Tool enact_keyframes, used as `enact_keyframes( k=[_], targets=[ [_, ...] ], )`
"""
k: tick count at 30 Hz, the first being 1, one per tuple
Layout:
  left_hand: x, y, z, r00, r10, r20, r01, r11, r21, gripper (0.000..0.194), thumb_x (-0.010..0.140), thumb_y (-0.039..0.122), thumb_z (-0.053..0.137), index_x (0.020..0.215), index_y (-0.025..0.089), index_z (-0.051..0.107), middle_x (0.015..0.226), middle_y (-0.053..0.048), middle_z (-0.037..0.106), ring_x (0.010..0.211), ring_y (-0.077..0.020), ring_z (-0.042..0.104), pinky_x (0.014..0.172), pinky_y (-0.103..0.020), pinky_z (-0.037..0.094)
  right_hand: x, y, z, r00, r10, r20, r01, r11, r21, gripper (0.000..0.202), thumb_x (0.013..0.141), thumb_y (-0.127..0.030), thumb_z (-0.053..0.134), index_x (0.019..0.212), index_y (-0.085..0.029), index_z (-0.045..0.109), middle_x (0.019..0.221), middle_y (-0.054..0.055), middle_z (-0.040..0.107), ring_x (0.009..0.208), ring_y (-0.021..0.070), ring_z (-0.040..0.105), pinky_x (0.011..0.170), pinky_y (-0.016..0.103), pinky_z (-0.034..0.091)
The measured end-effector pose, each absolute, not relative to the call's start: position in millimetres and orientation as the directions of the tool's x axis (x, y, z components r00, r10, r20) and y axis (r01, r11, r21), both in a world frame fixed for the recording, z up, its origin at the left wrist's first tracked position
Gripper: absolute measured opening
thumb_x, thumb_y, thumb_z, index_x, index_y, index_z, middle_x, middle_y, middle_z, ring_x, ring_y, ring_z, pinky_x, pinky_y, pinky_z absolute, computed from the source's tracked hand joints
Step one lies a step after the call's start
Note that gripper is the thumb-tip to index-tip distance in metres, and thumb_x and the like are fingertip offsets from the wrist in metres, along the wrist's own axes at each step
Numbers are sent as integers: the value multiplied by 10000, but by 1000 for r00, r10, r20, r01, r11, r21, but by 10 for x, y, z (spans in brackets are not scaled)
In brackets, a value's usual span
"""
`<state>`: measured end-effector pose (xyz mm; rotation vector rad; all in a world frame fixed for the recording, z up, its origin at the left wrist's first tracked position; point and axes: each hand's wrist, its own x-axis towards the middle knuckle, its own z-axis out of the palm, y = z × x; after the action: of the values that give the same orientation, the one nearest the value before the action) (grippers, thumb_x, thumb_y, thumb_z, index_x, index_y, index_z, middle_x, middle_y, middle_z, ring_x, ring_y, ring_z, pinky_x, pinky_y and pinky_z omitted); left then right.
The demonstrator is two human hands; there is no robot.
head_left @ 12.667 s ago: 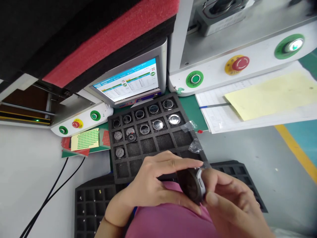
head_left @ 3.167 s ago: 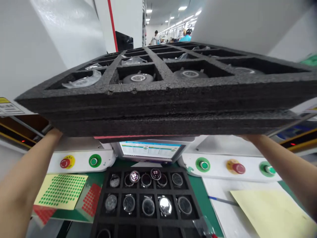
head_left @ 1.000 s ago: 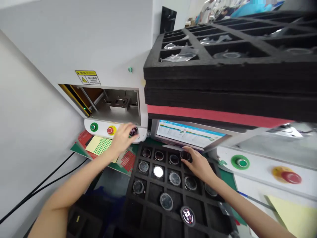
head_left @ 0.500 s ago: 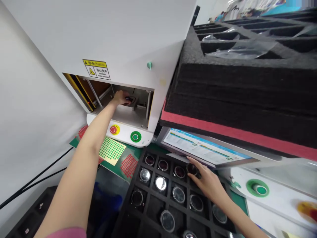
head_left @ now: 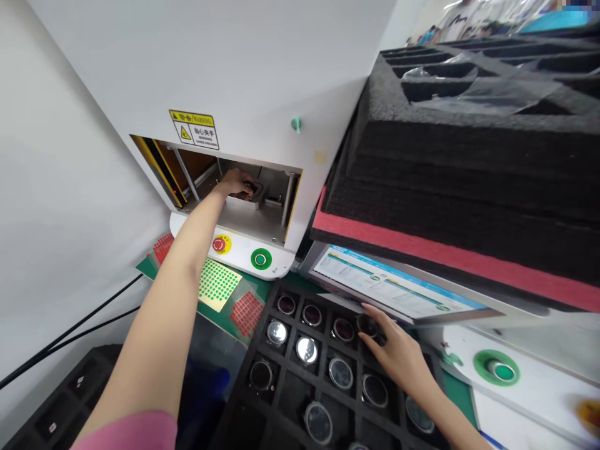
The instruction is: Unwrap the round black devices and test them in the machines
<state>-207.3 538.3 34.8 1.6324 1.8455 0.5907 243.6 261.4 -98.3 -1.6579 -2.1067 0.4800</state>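
My left hand [head_left: 237,182] reaches through the opening of a white machine [head_left: 253,69]. Its fingers are closed on a small dark part, probably a watch case, at the metal fixture [head_left: 244,202]; the fingers hide most of it. Over the black foam tray [head_left: 293,390], my right hand [head_left: 396,340] has thumb and fingers around a round watch case [head_left: 367,325] in a back-row compartment. Other round watch cases lie in the compartments around it, among them a shiny one [head_left: 306,350] and a dark one [head_left: 260,375].
A red emergency button [head_left: 221,244] and green button [head_left: 261,259] sit below the opening. Sticker sheets [head_left: 218,284] lie on the green mat. Stacked black foam trays [head_left: 450,169] overhang a screen [head_left: 398,281] at right. Another green button [head_left: 502,372] is farther right. Black cables [head_left: 70,331] run at left.
The view has shifted slightly, so most things appear farther right. My left fingers have turned down over the fixture, covering more of the dark part. My right hand keeps its grip on the watch case.
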Motion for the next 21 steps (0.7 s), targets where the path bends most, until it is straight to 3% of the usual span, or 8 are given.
enact_keyframes(
  k=[12,17,21],
  targets=[
    [-2069,5391,446,-7,986,-169,787,110,607,229,907,266,656,1092,132,651,1117,-74,685,973,-208,671,863,-405,561,2386,2600,-991,-153,981,117,827,192,-529,440,825,-349,475,1237,-208,537,1186,99,701,1075,280,684,876,428,565],
    [-2107,5487,502,-10,985,-172,840,102,533,215,891,293,674,1038,136,673,1140,-76,693,1084,-238,647,967,-448,500,2387,2599,-1023,-140,985,105,825,175,-537,444,819,-351,478,1241,-221,521,1162,88,708,1058,275,690,866,423,565],
    [-2120,5482,510,15,984,-180,867,77,492,245,907,289,654,1095,132,653,1191,-87,656,1105,-247,626,963,-468,507,2383,2601,-1041,-132,985,112,825,172,-539,443,811,-344,483,1235,-220,516,1142,92,714,1040,279,697,854,425,567]
  ],
)
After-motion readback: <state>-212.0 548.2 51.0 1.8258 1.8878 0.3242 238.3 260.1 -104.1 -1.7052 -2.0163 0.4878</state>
